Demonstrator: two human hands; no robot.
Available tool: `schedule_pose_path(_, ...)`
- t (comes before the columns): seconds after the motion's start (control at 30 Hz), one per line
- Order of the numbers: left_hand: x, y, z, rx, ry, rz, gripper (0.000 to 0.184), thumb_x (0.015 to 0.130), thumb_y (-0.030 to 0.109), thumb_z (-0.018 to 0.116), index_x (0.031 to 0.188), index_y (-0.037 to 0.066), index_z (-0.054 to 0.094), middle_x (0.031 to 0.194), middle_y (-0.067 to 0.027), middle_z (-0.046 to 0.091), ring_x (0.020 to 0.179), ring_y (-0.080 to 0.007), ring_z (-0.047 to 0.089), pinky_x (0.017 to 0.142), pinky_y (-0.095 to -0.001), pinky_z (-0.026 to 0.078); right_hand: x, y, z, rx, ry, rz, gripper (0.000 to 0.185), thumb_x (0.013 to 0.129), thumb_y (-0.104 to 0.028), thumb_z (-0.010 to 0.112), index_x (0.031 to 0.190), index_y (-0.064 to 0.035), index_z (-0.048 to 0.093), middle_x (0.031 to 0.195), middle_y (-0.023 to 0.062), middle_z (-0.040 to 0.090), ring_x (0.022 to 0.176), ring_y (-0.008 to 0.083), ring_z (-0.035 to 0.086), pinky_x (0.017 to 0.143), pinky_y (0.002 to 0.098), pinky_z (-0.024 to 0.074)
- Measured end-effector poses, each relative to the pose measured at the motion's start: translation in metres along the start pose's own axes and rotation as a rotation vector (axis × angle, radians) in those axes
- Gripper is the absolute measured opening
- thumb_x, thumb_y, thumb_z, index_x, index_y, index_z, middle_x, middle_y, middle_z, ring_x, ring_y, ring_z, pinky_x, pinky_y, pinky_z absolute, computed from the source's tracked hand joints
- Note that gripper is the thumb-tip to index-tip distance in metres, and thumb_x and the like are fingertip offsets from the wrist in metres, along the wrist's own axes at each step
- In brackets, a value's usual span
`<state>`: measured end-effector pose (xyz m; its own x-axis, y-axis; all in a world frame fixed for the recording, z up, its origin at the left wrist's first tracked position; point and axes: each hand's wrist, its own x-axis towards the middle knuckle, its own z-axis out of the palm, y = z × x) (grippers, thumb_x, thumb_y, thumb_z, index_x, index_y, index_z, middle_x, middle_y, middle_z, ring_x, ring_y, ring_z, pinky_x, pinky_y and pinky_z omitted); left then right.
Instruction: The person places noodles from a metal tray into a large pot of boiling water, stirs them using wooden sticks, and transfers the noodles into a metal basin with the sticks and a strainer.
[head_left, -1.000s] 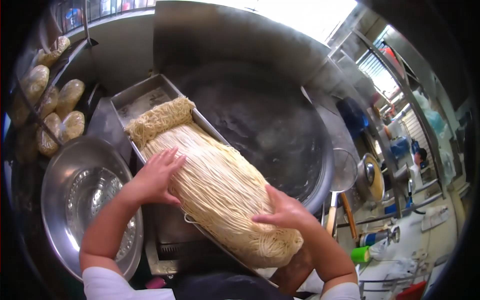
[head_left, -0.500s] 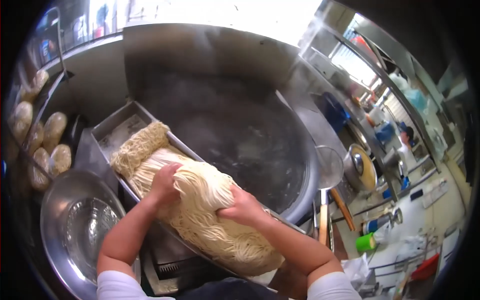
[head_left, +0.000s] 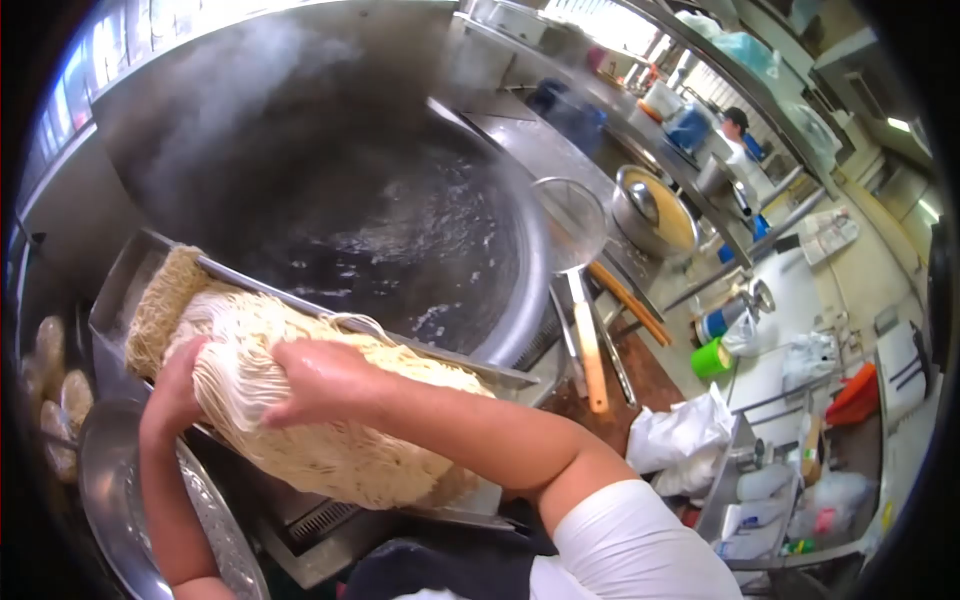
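A long metal tray (head_left: 130,290) holds a thick mass of pale noodles (head_left: 350,455), with a darker bundle of noodles (head_left: 165,305) at its far left end. My left hand (head_left: 178,385) grips the left side of a bunch of the pale noodles. On the bunch's right side, my right hand (head_left: 318,382) closes round it, its fingertips partly sunk in the strands. Both hands are close together over the tray's left half. Directly beyond the tray, a big round pot (head_left: 525,230) of dark, bubbling water gives off steam.
Below left is a steel basin (head_left: 105,480), near wrapped bags (head_left: 75,400). Right of the pot lie a wire strainer (head_left: 585,330), wooden sticks (head_left: 630,305) and a bowl of yellowish contents (head_left: 655,210). A white bag (head_left: 680,430) is nearer. A person (head_left: 740,150) stands far back.
The view has swung right. Both hands have gone from resting flat on the noodles to gripping a bunch, now nearer the tray's left end. The water now bubbles visibly.
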<state>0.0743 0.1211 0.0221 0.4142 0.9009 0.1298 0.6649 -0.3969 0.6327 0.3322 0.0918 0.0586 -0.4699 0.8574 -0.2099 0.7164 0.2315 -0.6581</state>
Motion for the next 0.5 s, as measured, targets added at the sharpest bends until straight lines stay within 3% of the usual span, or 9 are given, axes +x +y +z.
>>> schedule_pose_path(0.07, -0.003, 0.021, -0.007, 0.023, -0.05, -0.072, 0.058, 0.066, 0.014, 0.078, 0.118, -0.001, 0.057, 0.119, -0.019, 0.059, 0.115, -0.0345, 0.054, 0.098, -0.0369, 0.042, -0.017, -0.003, -0.036, -0.191, -0.001, 0.055, 0.064, 0.073, -0.056, 0.07, 0.112, -0.0048, 0.064, 0.101, 0.0181, 0.066, 0.098, 0.031, 0.064, 0.086, 0.0389, 0.0503)
schedule_pose_path(0.1, -0.008, 0.02, -0.004, 0.09, -0.016, -0.087, 0.062, 0.066, 0.012, 0.077, 0.122, -0.001, 0.054, 0.122, -0.0195, 0.057, 0.118, -0.0342, 0.053, 0.1, -0.0363, 0.04, -0.023, 0.025, -0.037, -0.324, 0.244, 0.083, 0.063, 0.075, -0.058, 0.068, 0.113, -0.0086, 0.066, 0.099, 0.0145, 0.068, 0.097, 0.0302, 0.064, 0.086, 0.0372, 0.0508)
schedule_pose_path(0.17, -0.032, -0.004, -0.003, 0.235, 0.048, -0.115, 0.069, 0.066, 0.009, 0.076, 0.129, -0.001, 0.05, 0.129, -0.0203, 0.054, 0.123, -0.0337, 0.05, 0.105, -0.0352, 0.037, -0.069, 0.086, -0.069, -0.019, 0.627, 0.022, 0.052, 0.078, -0.052, 0.069, 0.102, -0.006, 0.07, 0.102, 0.015, 0.068, 0.097, 0.0295, 0.064, 0.085, 0.0378, 0.0508)
schedule_pose_path(0.2, -0.045, -0.02, -0.006, 0.284, 0.014, -0.167, 0.074, 0.066, 0.002, 0.069, 0.136, -0.001, 0.044, 0.137, -0.0204, 0.049, 0.13, -0.0315, 0.045, 0.11, -0.0336, 0.031, -0.095, 0.127, -0.08, -0.035, 0.737, 0.1, 0.048, 0.078, -0.048, 0.071, 0.1, -0.0048, 0.07, 0.103, 0.0168, 0.068, 0.096, 0.0306, 0.064, 0.083, 0.0383, 0.0507)
schedule_pose_path(0.27, -0.059, -0.002, -0.003, 0.149, 0.138, -0.283, 0.072, 0.067, 0.0, 0.065, 0.136, -0.001, 0.044, 0.136, -0.0198, 0.049, 0.13, -0.03, 0.044, 0.11, -0.0338, 0.031, -0.165, 0.223, -0.084, -0.13, 0.92, 0.339, 0.048, 0.077, -0.042, 0.072, 0.108, -0.0057, 0.067, 0.106, 0.0159, 0.067, 0.098, 0.0317, 0.063, 0.083, 0.0399, 0.0502)
schedule_pose_path(0.33, -0.074, 0.011, -0.001, 0.03, 0.259, -0.387, 0.069, 0.069, 0.0, 0.06, 0.136, 0.0, 0.045, 0.137, -0.0179, 0.049, 0.131, -0.0271, 0.042, 0.111, -0.0342, 0.029, -0.243, 0.304, -0.07, -0.206, 0.816, 0.683, 0.064, 0.071, -0.042, 0.076, 0.12, -0.0045, 0.058, 0.107, 0.018, 0.065, 0.102, 0.0341, 0.061, 0.087, 0.0411, 0.0494)
schedule_pose_path(0.37, -0.087, 0.001, 0.01, -0.108, 0.392, -0.399, 0.064, 0.074, 0.003, 0.061, 0.136, 0.0, 0.045, 0.137, -0.0163, 0.049, 0.131, -0.025, 0.042, 0.111, -0.0348, 0.029, -0.275, 0.333, -0.057, -0.244, 0.722, 0.765, 0.068, 0.07, -0.042, 0.077, 0.12, 0.0, 0.055, 0.107, 0.0207, 0.064, 0.101, 0.0347, 0.062, 0.088, 0.0421, 0.0491)
schedule_pose_path(0.43, -0.102, 0.027, 0.03, -0.099, 0.552, -0.528, 0.058, 0.08, 0.004, 0.062, 0.136, 0.001, 0.046, 0.136, -0.0135, 0.049, 0.129, -0.0228, 0.042, 0.11, -0.0349, 0.029, -0.308, 0.376, -0.027, -0.052, 0.606, 0.916, 0.071, 0.072, -0.039, 0.077, 0.121, 0.0049, 0.051, 0.107, 0.022, 0.064, 0.101, 0.033, 0.062, 0.088, 0.0415, 0.0496)
schedule_pose_path(0.5, -0.109, 0.053, 0.059, -0.186, 0.599, -0.543, 0.054, 0.085, 0.006, 0.063, 0.136, 0.003, 0.046, 0.135, -0.0114, 0.049, 0.128, -0.0217, 0.042, 0.109, -0.0345, 0.03, -0.309, 0.435, 0.002, 0.246, 0.555, 0.791, 0.054, 0.075, -0.03, 0.075, 0.112, 0.0031, 0.053, 0.102, 0.0207, 0.064, 0.091, 0.03, 0.066, 0.078, 0.0397, 0.0539)
